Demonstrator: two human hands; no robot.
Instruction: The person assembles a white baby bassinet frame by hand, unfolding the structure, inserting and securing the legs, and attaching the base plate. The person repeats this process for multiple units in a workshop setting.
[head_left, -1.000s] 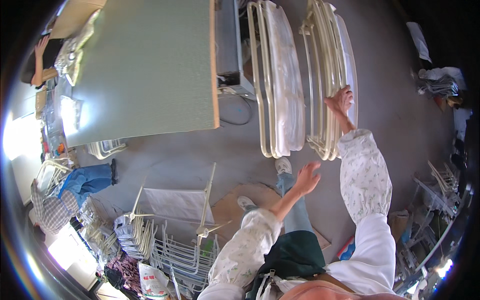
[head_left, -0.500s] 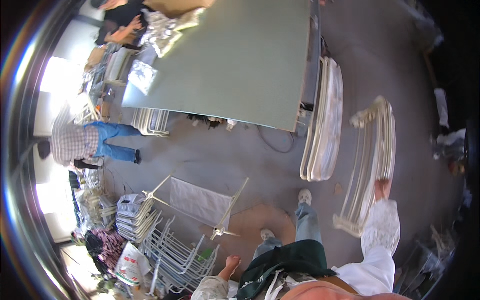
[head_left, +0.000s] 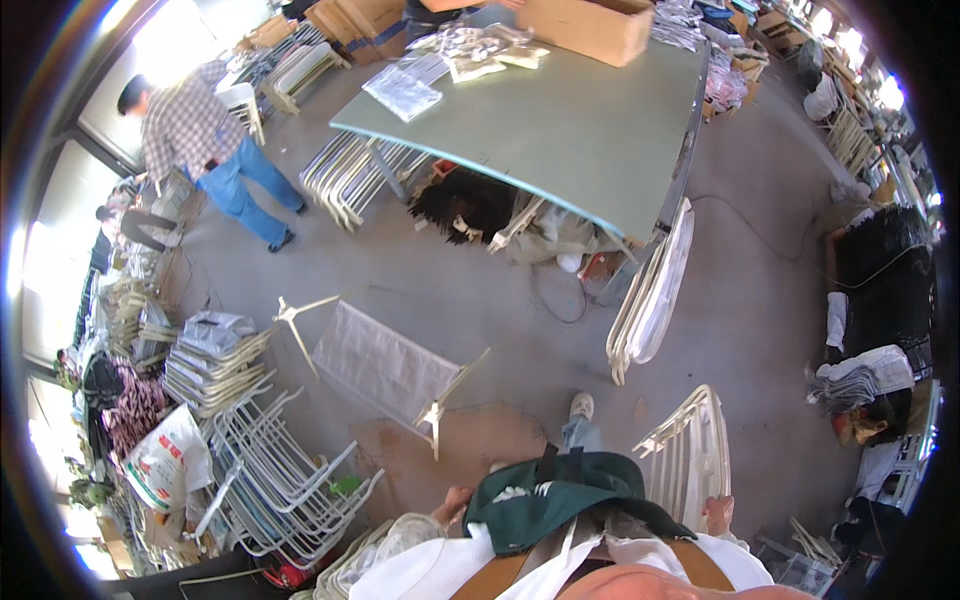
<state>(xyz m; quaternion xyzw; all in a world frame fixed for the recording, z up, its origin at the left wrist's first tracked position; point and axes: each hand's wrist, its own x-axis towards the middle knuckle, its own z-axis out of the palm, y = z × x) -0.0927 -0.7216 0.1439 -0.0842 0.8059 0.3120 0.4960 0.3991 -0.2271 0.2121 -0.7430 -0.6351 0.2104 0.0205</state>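
At my right side, my right hand [head_left: 716, 512] is closed on the near end of several nested cream tube frames [head_left: 708, 440]. The frames stand out in front of my arm, their bent far ends toward the table. My left hand [head_left: 455, 503] hangs low beside my dark green apron [head_left: 560, 500], its fingers too small and partly hidden to read. On the floor ahead of it stands a cream-legged stand with a pale sheet [head_left: 385, 362] stretched between its end supports. More wrapped cream frames [head_left: 652, 290] lean against the big table's near right corner.
A large grey-green table [head_left: 560, 130] bears a cardboard box [head_left: 590, 25] and silvery packets. White tube frames [head_left: 280, 470] and a white sack [head_left: 165, 460] crowd the left. A person in a plaid shirt [head_left: 190, 120] stands far left. Dark piles [head_left: 880, 260] line the right; a cable crosses the floor.
The view has tipped up, showing more of the room. My right hand and the frames in it have come closer to my body. The person in plaid stands farther off in view.
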